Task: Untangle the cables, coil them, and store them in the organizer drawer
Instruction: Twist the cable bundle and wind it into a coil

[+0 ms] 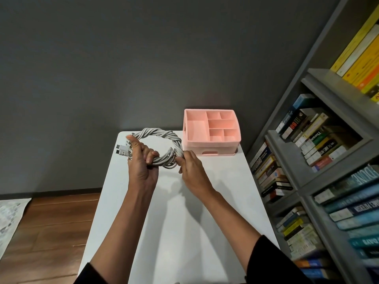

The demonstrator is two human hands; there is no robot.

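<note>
A bundle of grey-white cables (162,135), twisted together into one round coil, is held above the far end of the white table (184,212). My left hand (141,160) grips the coil's left side, where white plug ends (121,151) stick out. My right hand (191,169) pinches the coil's lower right side. The pink organizer (211,146) stands at the table's far right corner, with several open compartments on top and a shut drawer with a slot handle (210,153) in its front.
A grey bookshelf (320,152) packed with books runs along the right side, close to the table. A dark grey wall stands behind. Wooden floor and a pale rug (10,218) lie to the left.
</note>
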